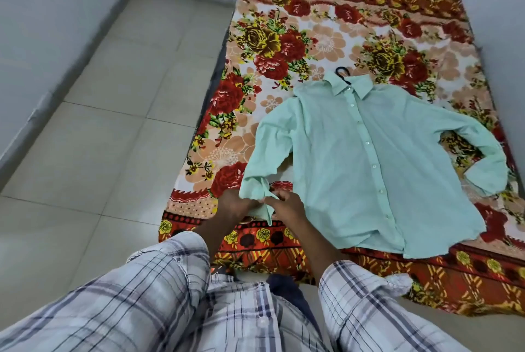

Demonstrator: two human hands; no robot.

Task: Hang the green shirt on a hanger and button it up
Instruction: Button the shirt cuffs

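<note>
Head view is showing the green shirt (369, 158) lying flat, front up, on a floral blanket (284, 39), its front looking buttoned, though the lowest buttons are hard to make out. Only the black hook of the hanger (341, 72) is poking out above the collar (360, 86); the rest is lying hidden inside the shirt. Both hands are meeting at the near sleeve's cuff (252, 189): the left hand (234, 206) and right hand (288, 205) are pinching its fabric, fingers curled onto it, fingertips partly hidden by the cloth
</note>
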